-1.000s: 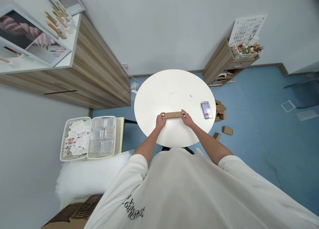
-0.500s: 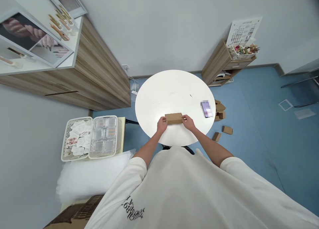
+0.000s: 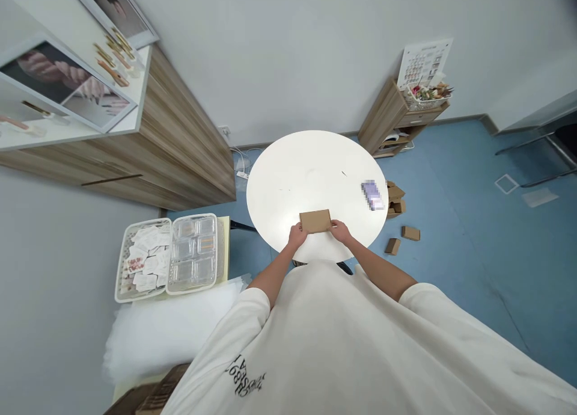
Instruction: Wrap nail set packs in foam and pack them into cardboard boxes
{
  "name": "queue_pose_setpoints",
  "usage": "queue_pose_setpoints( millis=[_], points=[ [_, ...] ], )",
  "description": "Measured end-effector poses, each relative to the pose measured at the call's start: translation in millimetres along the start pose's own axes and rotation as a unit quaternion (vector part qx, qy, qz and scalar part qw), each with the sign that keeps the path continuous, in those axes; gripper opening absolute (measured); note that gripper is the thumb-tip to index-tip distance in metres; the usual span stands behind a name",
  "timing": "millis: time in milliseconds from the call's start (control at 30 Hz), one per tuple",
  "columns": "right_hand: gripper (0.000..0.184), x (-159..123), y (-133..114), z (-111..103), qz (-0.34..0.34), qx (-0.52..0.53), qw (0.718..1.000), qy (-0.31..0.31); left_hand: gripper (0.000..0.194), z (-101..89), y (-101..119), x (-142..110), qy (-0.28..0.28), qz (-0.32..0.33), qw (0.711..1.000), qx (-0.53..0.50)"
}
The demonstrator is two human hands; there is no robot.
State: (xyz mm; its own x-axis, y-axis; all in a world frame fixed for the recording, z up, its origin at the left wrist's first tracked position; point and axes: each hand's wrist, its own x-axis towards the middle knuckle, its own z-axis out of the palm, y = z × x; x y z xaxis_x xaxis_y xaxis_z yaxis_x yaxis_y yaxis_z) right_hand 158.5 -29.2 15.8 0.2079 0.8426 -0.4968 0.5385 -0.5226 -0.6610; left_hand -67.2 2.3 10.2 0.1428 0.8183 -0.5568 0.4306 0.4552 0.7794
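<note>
- Head view, left hand (image 3: 297,236): closed around one short end of a small kraft cardboard box (image 3: 315,221), with the fingers on the box's edge.
- Right hand (image 3: 341,231): closed around the opposite end of the box, so the box sits between the two hands.
- The box is held over the near edge of a round white table (image 3: 311,168); whether it touches the tabletop cannot be told. No print shows on its visible face.
- Beyond the right hand, on the table, lies a flat purple-and-white item (image 3: 372,195), pixelated and unreadable.
- Farther past the right hand, a heap of kraft boxes (image 3: 395,198) sits on the blue floor just beside the table, with two loose kraft boxes (image 3: 401,239) near it.
- Left of the left hand, a plastic tray of white paper slips (image 3: 144,260) sits beside a clear compartment tray (image 3: 195,252), both on a pale yellow surface.
- Below those lies white plastic wrap (image 3: 166,337).
- Beyond the left hand stands a wood-grain cabinet (image 3: 184,150); a small wooden shelf unit (image 3: 387,117) stands beyond the right hand, under a wall chart (image 3: 424,63) too small to read.
- Dark print on the white sleeve (image 3: 246,382) is warped and unreadable.
</note>
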Motion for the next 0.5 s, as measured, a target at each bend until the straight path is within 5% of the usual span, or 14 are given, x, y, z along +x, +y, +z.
queue_pose_setpoints(
  millis=[200, 500],
  points=[
    [0.033, -15, -2, -1, 0.044, 0.030, 0.998, 0.033, 0.009, -2.0, 2, -12, -0.017, -0.001, 1.000, 0.008],
    [0.030, -28, 11, -10, 0.042, 0.055, 0.995, 0.065, 0.031, 6.9, 23, -32, -0.055, 0.051, 0.997, -0.030]
  ],
)
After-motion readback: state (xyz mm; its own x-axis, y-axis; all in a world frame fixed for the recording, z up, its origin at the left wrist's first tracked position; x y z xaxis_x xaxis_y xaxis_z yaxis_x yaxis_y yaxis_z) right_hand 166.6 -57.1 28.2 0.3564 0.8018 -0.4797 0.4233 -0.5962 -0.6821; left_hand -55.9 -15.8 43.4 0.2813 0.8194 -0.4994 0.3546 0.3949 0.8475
